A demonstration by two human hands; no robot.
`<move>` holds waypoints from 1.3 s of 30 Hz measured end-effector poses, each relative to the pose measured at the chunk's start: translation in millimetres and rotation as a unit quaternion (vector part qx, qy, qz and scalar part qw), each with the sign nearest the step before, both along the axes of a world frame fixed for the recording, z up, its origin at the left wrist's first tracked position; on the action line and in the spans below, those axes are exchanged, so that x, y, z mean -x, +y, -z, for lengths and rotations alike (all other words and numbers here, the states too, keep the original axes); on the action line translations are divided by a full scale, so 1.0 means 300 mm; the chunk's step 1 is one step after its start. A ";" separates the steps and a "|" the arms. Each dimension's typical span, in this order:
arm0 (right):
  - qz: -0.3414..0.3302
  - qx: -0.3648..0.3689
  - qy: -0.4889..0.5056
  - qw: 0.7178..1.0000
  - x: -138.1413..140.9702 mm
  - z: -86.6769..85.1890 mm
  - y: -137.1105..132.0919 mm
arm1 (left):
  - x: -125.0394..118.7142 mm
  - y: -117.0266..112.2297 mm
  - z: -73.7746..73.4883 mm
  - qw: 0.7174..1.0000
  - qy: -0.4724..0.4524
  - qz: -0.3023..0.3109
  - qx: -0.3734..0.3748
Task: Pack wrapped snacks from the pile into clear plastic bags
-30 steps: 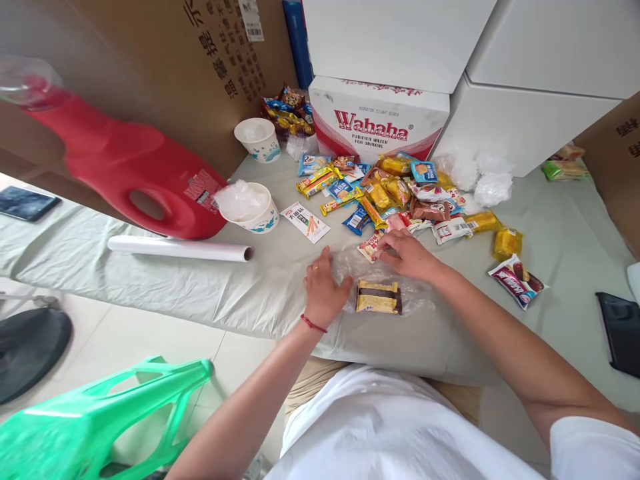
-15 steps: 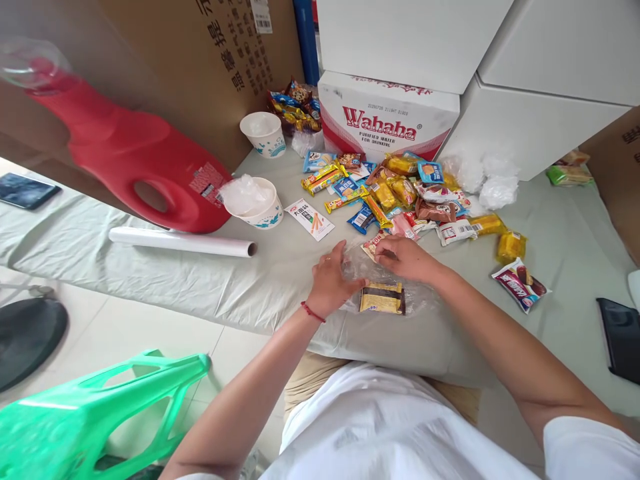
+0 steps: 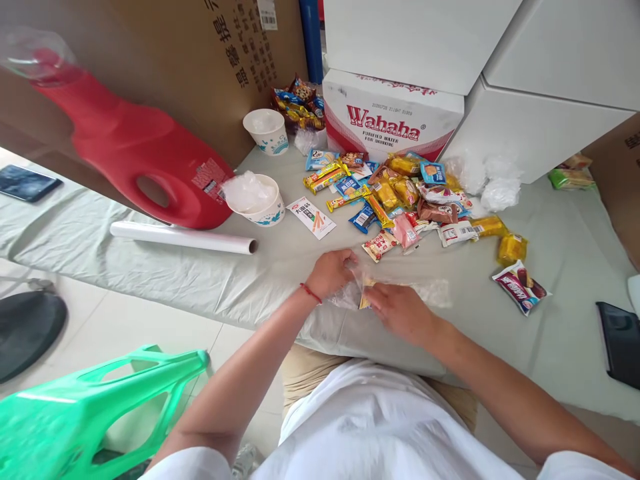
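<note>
My left hand [image 3: 332,273] pinches the edge of a clear plastic bag [image 3: 434,292], which lies flat on the cloth in front of me. The fingers of my right hand [image 3: 404,313] close on a small yellow snack packet [image 3: 367,292]. Most of that packet is hidden under the hand, and I cannot tell whether it is in the bag or on it. Just beyond the bag lie a white packet with red print [image 3: 379,245] and a pink packet [image 3: 405,231], both untouched.
Behind stands a heap of wrapped snacks [image 3: 387,193] before a Wahaha carton [image 3: 393,123]. To the left are paper cups [image 3: 267,212], a white roll [image 3: 183,238] and a red jug [image 3: 150,153]. A purple-white packet [image 3: 520,287] and phone [image 3: 620,340] lie right.
My right hand has come down from the white-and-red packet to the yellow packet. My left fingers have gone from spread to pinching the bag, which has shifted toward me, off the white-and-red packet.
</note>
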State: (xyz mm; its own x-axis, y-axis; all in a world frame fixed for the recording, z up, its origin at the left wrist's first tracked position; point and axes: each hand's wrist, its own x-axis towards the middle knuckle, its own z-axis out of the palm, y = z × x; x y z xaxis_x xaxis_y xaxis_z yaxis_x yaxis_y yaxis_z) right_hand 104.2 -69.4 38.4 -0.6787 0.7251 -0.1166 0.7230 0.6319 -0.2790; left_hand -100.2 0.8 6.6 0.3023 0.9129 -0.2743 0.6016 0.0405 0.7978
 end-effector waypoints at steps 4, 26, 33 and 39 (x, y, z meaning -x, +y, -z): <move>-0.020 -0.039 -0.052 0.998 0.030 0.024 -0.067 | 0.118 0.007 -0.028 0.986 -0.101 0.115 0.064; -0.003 0.022 0.142 0.990 -0.035 0.014 -0.154 | -0.194 -0.168 -0.117 0.952 -0.242 -0.107 0.151; 0.158 -0.114 0.324 0.926 -0.193 -0.091 -0.122 | -0.199 -0.198 -0.048 0.981 -0.183 -0.059 0.031; 0.150 -0.087 0.141 0.975 -0.219 0.018 -0.034 | -0.200 -0.195 -0.029 0.974 -0.195 -0.104 0.048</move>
